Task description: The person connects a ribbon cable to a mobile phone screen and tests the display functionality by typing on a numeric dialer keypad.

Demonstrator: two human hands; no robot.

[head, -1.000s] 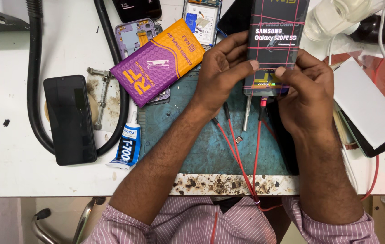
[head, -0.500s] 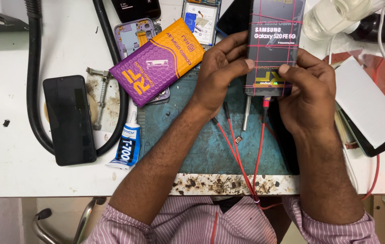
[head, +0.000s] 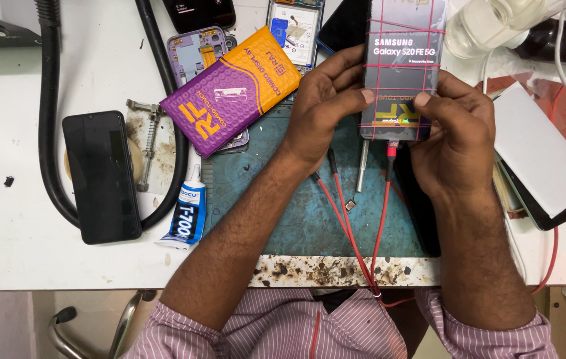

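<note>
The phone (head: 399, 66) stands lit above the blue mat (head: 296, 213), wrapped with thin red bands, probably to press its screen down. The left hand (head: 326, 110) and right hand (head: 452, 143) each close their grip on its lower sides, thumbs on the glass. A red cable (head: 382, 213) plugs in below it. Left of the phone lies a purple and orange package (head: 233, 90).

A single head-worn camera looks almost straight down from above the near edge of the white counter (head: 23, 266), facing away from the person's body toward the far edge. It sits close: both forearms rise from the bottom of the frame, and the left hand (head: 326, 110) and right hand (head: 459, 143) fill the upper middle. No second view shares the scene.
</note>
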